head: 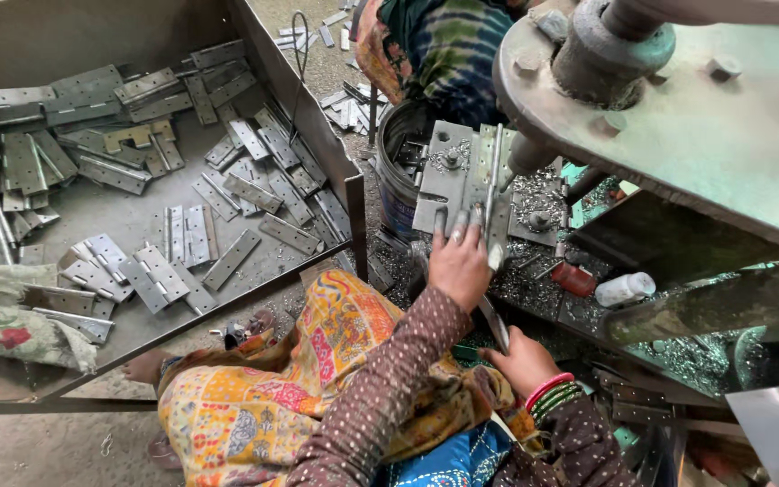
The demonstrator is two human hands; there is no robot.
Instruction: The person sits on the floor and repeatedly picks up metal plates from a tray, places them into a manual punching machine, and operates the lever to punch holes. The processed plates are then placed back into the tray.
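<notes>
The right hand (526, 359), bangles at the wrist, is closed around a flat metal strip (493, 323) low by the lap. Above it the left hand (458, 261) presses open, fingers spread, on a grey metal hinge plate (462, 176) lying on the press bed (534, 280), which is strewn with metal shavings. A heavy press head (678, 117) overhangs at right. A small white bottle (624, 289) lies nearby. To the left, a metal tray (92, 225) holds loose hinges (164, 271). Another person's patterned clothing (444, 54) shows beyond.
</notes>
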